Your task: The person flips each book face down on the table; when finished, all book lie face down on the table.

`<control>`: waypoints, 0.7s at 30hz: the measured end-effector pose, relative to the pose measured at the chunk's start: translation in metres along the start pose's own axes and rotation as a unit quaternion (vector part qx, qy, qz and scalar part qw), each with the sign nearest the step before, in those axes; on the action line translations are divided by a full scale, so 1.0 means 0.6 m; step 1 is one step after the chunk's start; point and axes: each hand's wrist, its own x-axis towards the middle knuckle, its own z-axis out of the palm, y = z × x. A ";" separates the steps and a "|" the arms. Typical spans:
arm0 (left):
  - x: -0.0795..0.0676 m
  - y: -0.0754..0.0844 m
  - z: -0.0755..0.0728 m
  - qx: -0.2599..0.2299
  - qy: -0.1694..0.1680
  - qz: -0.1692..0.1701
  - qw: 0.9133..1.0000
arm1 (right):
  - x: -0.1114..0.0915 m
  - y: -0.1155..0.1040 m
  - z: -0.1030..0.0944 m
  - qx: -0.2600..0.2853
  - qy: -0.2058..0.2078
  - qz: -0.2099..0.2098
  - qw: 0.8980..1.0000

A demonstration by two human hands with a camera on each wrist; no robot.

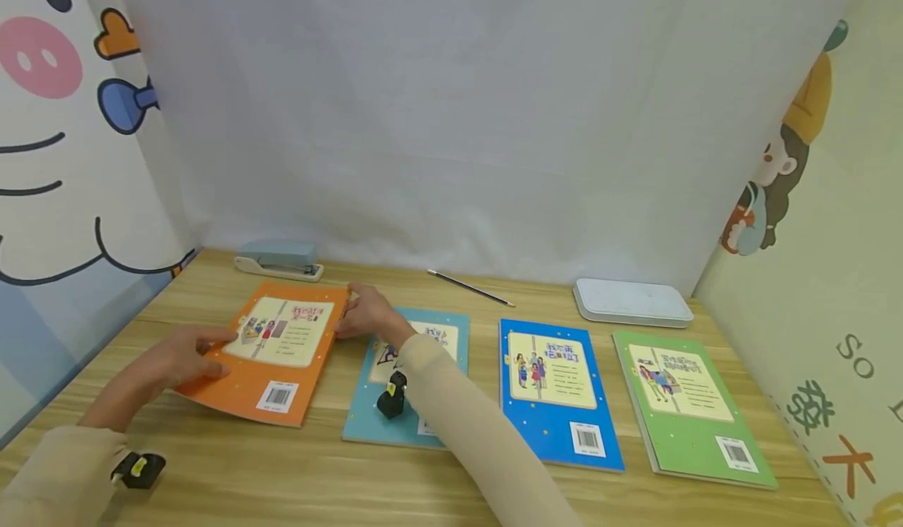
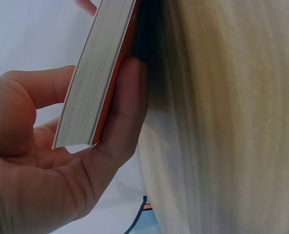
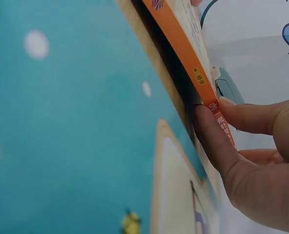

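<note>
An orange book (image 1: 310, 378) is held between both hands at the left of the table, its printed cover with a barcode facing up. My left hand (image 1: 172, 362) grips its left edge; in the left wrist view the thumb lies on one cover and the fingers (image 2: 127, 107) curl under the other, with the page block (image 2: 93, 73) between. My right hand (image 1: 370, 313) pinches the upper right, by the spine (image 3: 185, 53), thumb on one face and a finger on the other. Under the right forearm lies a teal book (image 1: 367, 417), partly covered by the sleeve.
A blue book (image 1: 518, 425) and a green book (image 1: 677, 445) lie to the right. Along the back are a blue stapler (image 1: 278, 254), a dark pencil (image 1: 469, 287) and a pale blue case (image 1: 631, 301). A white curtain (image 1: 451, 119) hangs behind the table.
</note>
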 end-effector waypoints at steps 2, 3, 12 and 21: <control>0.002 -0.004 0.000 0.002 -0.003 0.000 1.000 | 0.001 0.001 0.002 0.000 0.004 0.005 1.000; 0.002 -0.006 0.000 0.004 -0.005 -0.001 1.000 | 0.001 0.001 0.003 -0.004 0.005 0.005 1.000; 0.001 -0.012 -0.004 0.010 -0.017 -0.022 1.000 | 0.006 0.001 0.002 -0.055 -0.012 0.008 0.998; 0.002 -0.012 -0.006 0.017 -0.018 -0.034 0.999 | 0.009 -0.004 0.002 0.001 -0.031 0.026 0.999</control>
